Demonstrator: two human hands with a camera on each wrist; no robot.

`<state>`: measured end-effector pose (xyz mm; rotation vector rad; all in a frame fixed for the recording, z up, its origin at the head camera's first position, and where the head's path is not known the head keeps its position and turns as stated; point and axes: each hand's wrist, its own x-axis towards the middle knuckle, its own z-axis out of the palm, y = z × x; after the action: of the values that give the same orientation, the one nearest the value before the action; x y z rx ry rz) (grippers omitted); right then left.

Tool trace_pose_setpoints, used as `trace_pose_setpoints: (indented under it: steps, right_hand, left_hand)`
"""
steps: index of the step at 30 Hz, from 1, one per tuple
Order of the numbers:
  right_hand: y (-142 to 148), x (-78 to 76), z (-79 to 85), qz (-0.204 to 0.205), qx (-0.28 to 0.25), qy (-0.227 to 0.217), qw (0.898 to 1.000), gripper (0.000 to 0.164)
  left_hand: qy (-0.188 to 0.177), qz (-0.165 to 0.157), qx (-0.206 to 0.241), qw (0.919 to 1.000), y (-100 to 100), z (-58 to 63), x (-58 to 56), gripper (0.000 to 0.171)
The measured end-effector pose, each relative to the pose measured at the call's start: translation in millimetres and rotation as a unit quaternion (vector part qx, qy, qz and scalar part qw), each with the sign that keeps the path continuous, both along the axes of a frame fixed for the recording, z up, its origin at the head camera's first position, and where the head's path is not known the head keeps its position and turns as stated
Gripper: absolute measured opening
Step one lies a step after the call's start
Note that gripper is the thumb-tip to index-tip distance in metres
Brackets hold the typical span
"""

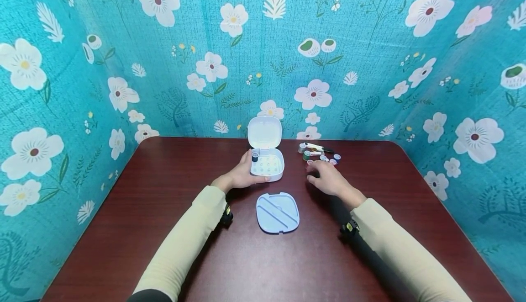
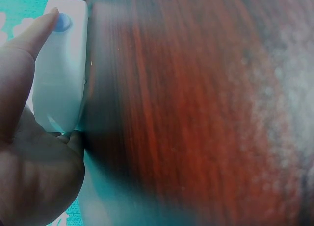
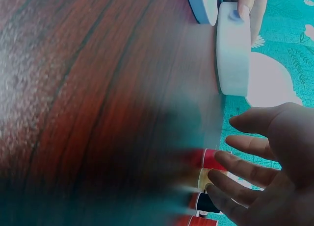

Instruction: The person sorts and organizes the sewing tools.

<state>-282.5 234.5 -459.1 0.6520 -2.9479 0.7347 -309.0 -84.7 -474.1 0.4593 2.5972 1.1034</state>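
Sleeves (image 1: 176, 247) are lying nearest; left grip (image 1: 241, 175) clasping box (image 1: 277, 177), seemingly steadying it; right grip (image 1: 330, 178) hovering parted, empty, by spools (image 3: 209, 159).

The head view looks forward and down from well back, over the dark red wood-grain table (image 1: 263, 265) toward the turquoise flowered cloth (image 1: 255, 37). Both wrist views look from low and close, tipped sideways, and share the rounded white plastic box (image 2: 61, 74), upper left in the left one, upper right in the right. The head and right wrist views share the small coloured thread spools (image 3: 208, 202), lower right in the latter.
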Motion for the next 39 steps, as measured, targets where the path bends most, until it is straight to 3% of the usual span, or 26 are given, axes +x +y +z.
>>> trace_pose_setpoints:
  steps: [18,29,39]
  right_hand:
    - [5.4,-3.9,3.7,-0.044,0.012,-0.014,0.999,0.027]
    - [3.6,-4.3,2.9,-0.07,0.016,-0.028,0.997,0.052]
    - [2.4,-8.7,1.1,-0.067,0.019,-0.035,0.997,0.045]
  left_hand:
    - [-0.003,-0.001,0.001,1.0,-0.6,0.7,-0.4,0.129]
    - [-0.008,-0.001,-0.006,1.0,-1.0,0.5,-1.1,0.131]
    - [-0.007,-0.003,-0.002,1.0,-1.8,-0.7,-1.5,0.131]
